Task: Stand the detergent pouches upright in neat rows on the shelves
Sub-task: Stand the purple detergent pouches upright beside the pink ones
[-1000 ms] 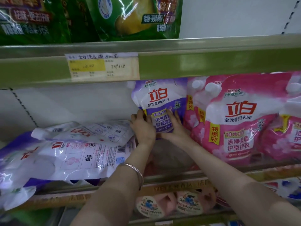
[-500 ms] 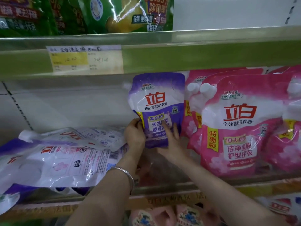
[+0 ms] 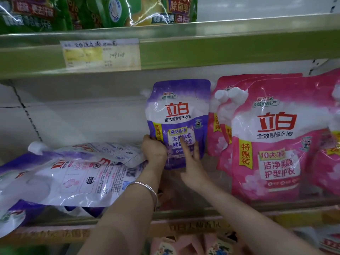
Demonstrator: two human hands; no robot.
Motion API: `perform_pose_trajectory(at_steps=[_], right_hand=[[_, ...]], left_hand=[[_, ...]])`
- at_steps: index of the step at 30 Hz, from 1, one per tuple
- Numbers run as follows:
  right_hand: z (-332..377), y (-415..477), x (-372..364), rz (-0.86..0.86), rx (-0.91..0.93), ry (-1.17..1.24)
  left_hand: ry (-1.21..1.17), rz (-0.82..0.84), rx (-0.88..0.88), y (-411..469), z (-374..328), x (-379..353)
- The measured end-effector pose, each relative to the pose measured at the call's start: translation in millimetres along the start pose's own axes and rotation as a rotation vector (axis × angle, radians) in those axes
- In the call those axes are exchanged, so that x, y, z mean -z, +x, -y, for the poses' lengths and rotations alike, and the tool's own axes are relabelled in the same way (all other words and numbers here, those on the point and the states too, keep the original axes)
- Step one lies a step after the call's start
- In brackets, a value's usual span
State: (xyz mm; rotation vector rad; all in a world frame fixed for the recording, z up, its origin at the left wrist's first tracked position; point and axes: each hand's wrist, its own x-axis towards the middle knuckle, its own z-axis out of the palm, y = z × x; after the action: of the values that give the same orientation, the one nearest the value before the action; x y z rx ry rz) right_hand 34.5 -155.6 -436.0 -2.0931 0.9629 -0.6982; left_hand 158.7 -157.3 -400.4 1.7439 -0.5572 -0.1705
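Gripping the purple pouch (image 3: pixel 179 111) by its lower left edge, the left hand (image 3: pixel 153 150) curls its fingers (image 3: pixel 148 139) round it and holds it upright over the shelf (image 3: pixel 184 215), just beside the pink pouches (image 3: pixel 272 144); the right hand (image 3: pixel 191 164) lays straight fingers against its front.

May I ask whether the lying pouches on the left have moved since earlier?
No: the lying pouches keep their white cap at the foot of the slotted strip.
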Motion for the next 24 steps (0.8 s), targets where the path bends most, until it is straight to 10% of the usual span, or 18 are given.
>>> perform_pose_trajectory(at_steps=[24], right_hand=[[19.0,-6.7,1.4,0.154,-0.129,-0.081]], left_hand=[[-0.157,0.217,0.028,-17.3,-7.3,15.3]])
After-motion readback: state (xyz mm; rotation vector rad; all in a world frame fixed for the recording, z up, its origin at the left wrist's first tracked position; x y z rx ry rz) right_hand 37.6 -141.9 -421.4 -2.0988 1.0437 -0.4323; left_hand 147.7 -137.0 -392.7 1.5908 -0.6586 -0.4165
